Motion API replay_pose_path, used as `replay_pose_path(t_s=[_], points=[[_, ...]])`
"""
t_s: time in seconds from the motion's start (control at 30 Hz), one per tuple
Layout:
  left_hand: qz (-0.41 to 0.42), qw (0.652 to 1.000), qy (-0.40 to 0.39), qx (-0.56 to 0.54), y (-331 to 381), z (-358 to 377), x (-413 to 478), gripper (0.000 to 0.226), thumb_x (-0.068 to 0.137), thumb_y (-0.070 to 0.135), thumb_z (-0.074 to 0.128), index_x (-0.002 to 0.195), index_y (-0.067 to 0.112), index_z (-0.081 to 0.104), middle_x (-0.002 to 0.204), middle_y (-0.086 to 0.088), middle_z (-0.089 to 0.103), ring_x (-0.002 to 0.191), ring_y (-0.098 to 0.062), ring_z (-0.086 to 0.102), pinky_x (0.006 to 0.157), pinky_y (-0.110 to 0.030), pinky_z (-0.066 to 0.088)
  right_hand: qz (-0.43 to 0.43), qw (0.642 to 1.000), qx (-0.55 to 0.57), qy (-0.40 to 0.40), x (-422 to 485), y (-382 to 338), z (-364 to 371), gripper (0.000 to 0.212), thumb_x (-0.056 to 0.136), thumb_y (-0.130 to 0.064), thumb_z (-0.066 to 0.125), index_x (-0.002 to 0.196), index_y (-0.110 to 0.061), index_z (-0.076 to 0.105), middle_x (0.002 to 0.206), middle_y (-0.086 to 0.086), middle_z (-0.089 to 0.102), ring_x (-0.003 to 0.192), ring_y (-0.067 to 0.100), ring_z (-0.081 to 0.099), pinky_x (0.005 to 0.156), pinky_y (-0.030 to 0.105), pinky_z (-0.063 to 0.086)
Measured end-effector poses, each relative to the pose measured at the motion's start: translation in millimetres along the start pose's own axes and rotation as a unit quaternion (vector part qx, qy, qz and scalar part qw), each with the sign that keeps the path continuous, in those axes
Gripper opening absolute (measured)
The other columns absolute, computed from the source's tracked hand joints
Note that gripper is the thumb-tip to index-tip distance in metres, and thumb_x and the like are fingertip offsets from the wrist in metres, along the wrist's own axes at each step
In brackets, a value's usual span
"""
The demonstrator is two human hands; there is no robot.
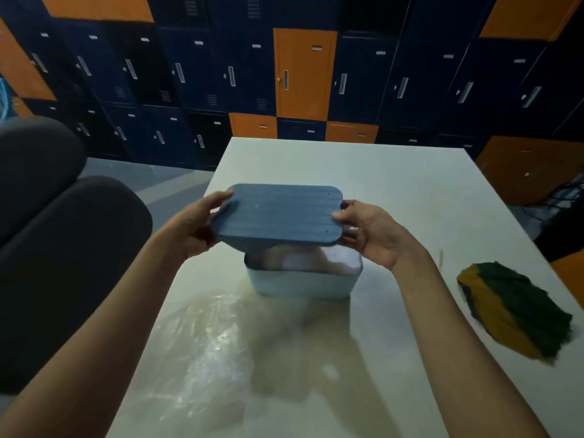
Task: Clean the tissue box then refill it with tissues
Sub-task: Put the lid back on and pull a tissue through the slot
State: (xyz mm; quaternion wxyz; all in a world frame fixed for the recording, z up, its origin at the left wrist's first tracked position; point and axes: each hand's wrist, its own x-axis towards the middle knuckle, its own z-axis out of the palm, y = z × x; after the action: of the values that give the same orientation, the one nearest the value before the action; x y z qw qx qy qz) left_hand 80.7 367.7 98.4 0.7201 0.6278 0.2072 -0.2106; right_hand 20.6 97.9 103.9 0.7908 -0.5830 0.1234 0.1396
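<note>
both hands, left hand (202,221) and right hand (373,230), pinch the lid's (278,214) short ends above the tissue box (300,284); looks rigid, light, edge-grip fine.

Box (303,284) interior mostly under lid (276,216)

The blue lid (276,216), gripped at its two short ends by the left hand (196,224) and right hand (377,237), hangs just above the pale box (300,282) and roofs most of its opening. Crumpled clear plastic (202,352) takes the near-left tabletop (395,184); a green-and-yellow cloth (518,314) lies by the right edge (well apart from the box). Open surface runs behind the box and between box and cloth. A dark chair (63,248) crowds the left side.
</note>
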Motion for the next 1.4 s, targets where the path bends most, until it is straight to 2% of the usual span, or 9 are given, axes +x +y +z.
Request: replay_pose_path(t_s=[0.27, 0.4, 0.5, 0.67, 0.87, 1.0, 1.17, 1.27, 1.4], points=[[-0.02, 0.995, 0.017, 0.099, -36.0, -14.8, 28.5, 0.026, 0.087, 0.035, 0.07, 0.103, 0.016, 0.064, 0.1, -0.005, 0.064, 0.079, -0.016, 0.06, 0.06, -0.027, 0.051, -0.037, 0.961, -0.243, 0.122, 12.0, 16.6, 15.6, 0.027, 0.089, -0.03, 0.065, 0.099, -0.005, 0.066, 0.079, 0.001, 0.061, 0.062, 0.013, 0.056, 0.062, 0.026, 0.049], [-0.012, 0.989, 0.007, 0.149, -41.5, -3.1, 30.4, 0.017, 0.092, 0.042, 0.062, 0.09, 0.024, 0.062, 0.089, -0.001, 0.057, 0.075, -0.014, 0.051, 0.064, -0.025, 0.044, -0.041, 0.95, -0.282, 0.129, 8.4, 13.0, 3.1, 0.023, 0.089, -0.03, 0.065, 0.094, -0.008, 0.067, 0.078, 0.001, 0.061, 0.063, 0.012, 0.055, 0.065, 0.027, 0.047], [0.011, 0.986, -0.042, 0.16, -42.5, 0.8, 33.5, 0.021, 0.094, 0.043, 0.059, 0.1, 0.025, 0.065, 0.09, -0.001, 0.055, 0.075, -0.015, 0.048, 0.062, -0.025, 0.04, -0.048, 0.944, -0.299, 0.128, 2.8, 11.6, -7.3, 0.019, 0.089, -0.029, 0.065, 0.091, -0.009, 0.067, 0.08, 0.002, 0.061, 0.066, 0.013, 0.054, 0.066, 0.026, 0.045], [0.096, 0.979, -0.087, 0.159, -38.9, 12.7, 44.1, 0.026, 0.094, 0.04, 0.059, 0.109, 0.018, 0.061, 0.101, 0.002, 0.057, 0.088, -0.014, 0.052, 0.07, -0.029, 0.042, -0.075, 0.941, -0.304, 0.127, -1.1, 14.7, -19.2, 0.011, 0.092, -0.018, 0.062, 0.081, -0.018, 0.064, 0.077, -0.002, 0.061, 0.064, 0.01, 0.052, 0.051, 0.008, 0.042], [0.167, 0.972, -0.083, 0.143, -40.1, 32.0, 53.7, 0.019, 0.094, 0.038, 0.059, 0.095, 0.019, 0.055, 0.083, 0.005, 0.061, 0.07, -0.008, 0.056, 0.063, -0.024, 0.043, -0.064, 0.951, -0.272, 0.134, 4.1, 29.7, -26.7, 0.009, 0.092, -0.023, 0.063, 0.09, -0.015, 0.066, 0.089, 0.008, 0.065, 0.073, 0.019, 0.057, 0.08, 0.046, 0.053], [0.219, 0.954, -0.092, 0.182, -39.6, 34.7, 59.3, 0.023, 0.094, 0.036, 0.061, 0.095, 0.014, 0.057, 0.081, 0.003, 0.062, 0.068, -0.007, 0.057, 0.06, -0.019, 0.045, -0.072, 0.949, -0.274, 0.143, 4.8, 32.2, -36.3, 0.012, 0.093, -0.026, 0.061, 0.089, -0.015, 0.064, 0.094, 0.011, 0.067, 0.083, 0.028, 0.064, 0.088, 0.052, 0.053], [0.198, 0.957, -0.098, 0.188, -51.6, 29.7, 62.9, 0.029, 0.092, 0.035, 0.065, 0.094, 0.008, 0.057, 0.082, -0.004, 0.059, 0.071, -0.012, 0.054, 0.06, -0.021, 0.04, -0.097, 0.938, -0.298, 0.147, 9.9, 30.3, -40.4, 0.016, 0.093, -0.031, 0.06, 0.091, -0.016, 0.065, 0.093, 0.003, 0.067, 0.093, 0.024, 0.065, 0.086, 0.045, 0.055], [0.197, 0.952, -0.106, 0.21, -52.0, 28.8, 62.2, 0.037, 0.085, 0.04, 0.07, 0.095, 0.007, 0.057, 0.083, -0.002, 0.059, 0.071, -0.011, 0.051, 0.059, -0.018, 0.039, -0.116, 0.918, -0.338, 0.174, 12.9, 28.7, -41.9, 0.018, 0.093, -0.033, 0.058, 0.092, -0.015, 0.063, 0.09, -0.002, 0.065, 0.084, 0.015, 0.06, 0.071, 0.03, 0.051], [0.202, 0.921, -0.108, 0.315, -42.9, 39.1, 58.2, 0.028, 0.095, 0.03, 0.062, 0.117, 0.014, 0.056, 0.105, -0.006, 0.066, 0.083, -0.017, 0.061, 0.068, -0.026, 0.05, -0.117, 0.899, -0.369, 0.204, 12.6, 30.0, -45.9, 0.019, 0.093, -0.032, 0.057, 0.097, -0.014, 0.064, 0.09, -0.005, 0.063, 0.081, 0.01, 0.056, 0.065, 0.025, 0.045]])
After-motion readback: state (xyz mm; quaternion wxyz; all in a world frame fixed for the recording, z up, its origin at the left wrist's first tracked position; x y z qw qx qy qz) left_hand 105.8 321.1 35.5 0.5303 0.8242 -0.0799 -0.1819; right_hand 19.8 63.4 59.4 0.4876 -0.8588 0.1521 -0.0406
